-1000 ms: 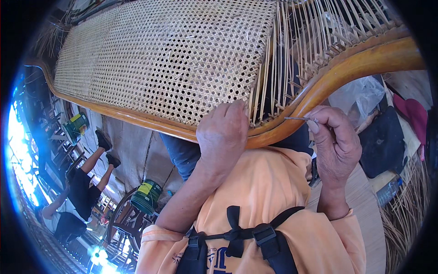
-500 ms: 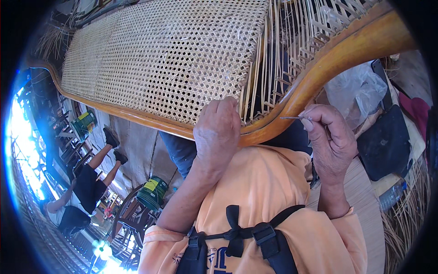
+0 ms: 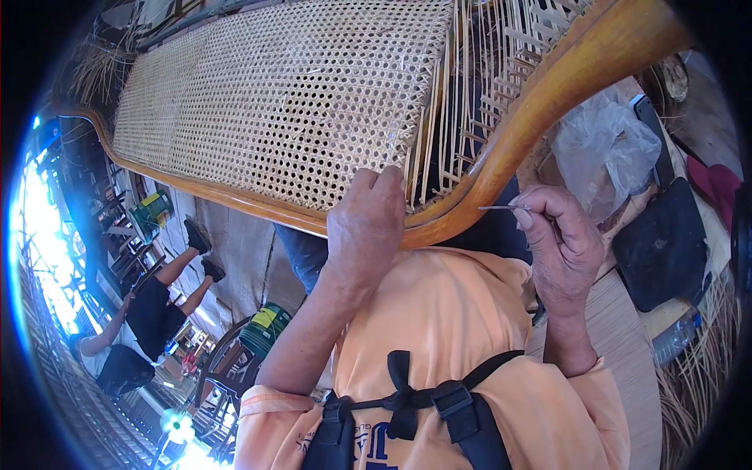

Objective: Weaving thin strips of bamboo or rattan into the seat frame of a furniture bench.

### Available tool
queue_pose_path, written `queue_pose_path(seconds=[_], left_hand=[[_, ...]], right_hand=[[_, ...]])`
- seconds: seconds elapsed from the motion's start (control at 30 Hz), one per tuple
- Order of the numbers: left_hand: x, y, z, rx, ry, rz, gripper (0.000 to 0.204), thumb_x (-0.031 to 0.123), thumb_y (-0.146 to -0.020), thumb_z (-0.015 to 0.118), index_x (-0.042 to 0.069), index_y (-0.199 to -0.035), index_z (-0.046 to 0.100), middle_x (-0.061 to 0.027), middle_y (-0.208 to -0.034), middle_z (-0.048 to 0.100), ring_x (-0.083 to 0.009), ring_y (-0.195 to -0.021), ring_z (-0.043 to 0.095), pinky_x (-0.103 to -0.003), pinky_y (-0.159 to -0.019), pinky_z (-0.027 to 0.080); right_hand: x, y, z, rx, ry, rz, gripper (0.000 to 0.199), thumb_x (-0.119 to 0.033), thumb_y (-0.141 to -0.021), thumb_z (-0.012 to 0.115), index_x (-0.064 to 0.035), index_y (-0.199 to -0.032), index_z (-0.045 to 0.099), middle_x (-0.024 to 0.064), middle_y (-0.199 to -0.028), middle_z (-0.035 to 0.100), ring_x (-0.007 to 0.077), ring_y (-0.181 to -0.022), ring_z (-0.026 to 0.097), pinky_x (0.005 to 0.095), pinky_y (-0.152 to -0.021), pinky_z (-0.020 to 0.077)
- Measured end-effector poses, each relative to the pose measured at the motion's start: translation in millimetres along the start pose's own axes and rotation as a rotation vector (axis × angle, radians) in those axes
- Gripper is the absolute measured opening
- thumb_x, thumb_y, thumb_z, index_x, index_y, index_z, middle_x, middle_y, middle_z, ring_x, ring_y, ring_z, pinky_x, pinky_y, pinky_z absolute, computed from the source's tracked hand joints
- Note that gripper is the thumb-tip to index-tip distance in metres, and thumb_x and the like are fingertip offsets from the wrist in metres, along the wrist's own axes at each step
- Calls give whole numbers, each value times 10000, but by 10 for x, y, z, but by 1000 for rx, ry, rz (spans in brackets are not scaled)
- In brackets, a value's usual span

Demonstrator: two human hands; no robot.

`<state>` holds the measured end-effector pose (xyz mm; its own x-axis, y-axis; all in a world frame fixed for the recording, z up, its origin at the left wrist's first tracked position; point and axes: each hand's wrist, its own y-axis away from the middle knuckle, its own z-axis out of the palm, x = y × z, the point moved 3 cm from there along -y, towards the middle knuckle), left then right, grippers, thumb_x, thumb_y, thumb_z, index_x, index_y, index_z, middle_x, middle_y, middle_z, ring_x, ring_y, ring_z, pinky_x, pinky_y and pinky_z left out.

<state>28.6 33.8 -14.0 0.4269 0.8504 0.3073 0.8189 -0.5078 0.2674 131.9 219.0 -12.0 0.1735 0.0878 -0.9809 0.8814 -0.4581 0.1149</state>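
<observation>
- Two hands are on one job, and I read them from my left across to my right.
- Far left, well apart from the work, another person [image 3: 153, 309] in dark clothes sits on the floor with legs stretched out; green tins [image 3: 153, 210] stand near them.
- Cane panel [image 3: 282, 102]: the finished hexagon weave fills the left and middle of the frame [image 3: 540, 117]. I judge it springy and light, firm under a flat palm but easy to dent with a fingertip.
- Left hand [image 3: 364, 227] curls over the near rail of the frame, fingers closed down on the edge of the weave where the finished part ends. It is bracing, not carrying.
- Loose strands [image 3: 462, 102] run upright just right of that hand, still unwoven. I judge them stiff along their length yet brittle if kinked, so I would take them near the weave, not at the tips.
- Wooden frame: curved, varnished, likely heavy and slick; the rail is the safe place to grip.
- Right hand [image 3: 560, 243] hangs just off the rail, thumb and forefinger pinched on a thin strip [image 3: 495, 207] that points left at the frame. I cannot tell if it is cane or a metal tool.
- Far right lie a clear plastic bag [image 3: 607, 145] and a dark bag [image 3: 666, 251].
</observation>
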Motion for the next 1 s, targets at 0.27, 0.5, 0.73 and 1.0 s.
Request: queue_pose_path(seconds=[0.27,0.5,0.73,1.0], left_hand=[[-78,14,85,138,170,11,60,93,-836,621,73,-881,587,-114,-749,553,-303,-654,571,-403,-584,489],[-167,86,123,216,311,39,113,59,-809,652,59,-909,600,-102,-773,578,-276,-688,560,-379,-619,468],[-242,219,51,251,153,108,212,84,-754,679,80,-961,633,-66,-948,607,-258,-847,554,-387,-802,409],[-351,247,95,290,302,51,133,102,-717,711,115,-830,641,-25,-818,604,-225,-821,544,-369,-772,384]], right_hand=[[-2,104,1,-9,-3,45,101,25,-809,656,-13,-887,606,56,-815,626,130,-688,570,237,-633,454],[-39,81,106,-28,-21,3,109,37,-812,638,-9,-904,602,60,-821,626,133,-704,577,237,-644,458],[-75,0,176,-71,47,28,114,37,-810,634,-10,-908,599,63,-819,622,144,-713,584,250,-647,462],[-319,-395,584,-313,114,-68,114,-17,-857,595,-21,-963,553,149,-808,586,263,-730,598,324,-655,472]])
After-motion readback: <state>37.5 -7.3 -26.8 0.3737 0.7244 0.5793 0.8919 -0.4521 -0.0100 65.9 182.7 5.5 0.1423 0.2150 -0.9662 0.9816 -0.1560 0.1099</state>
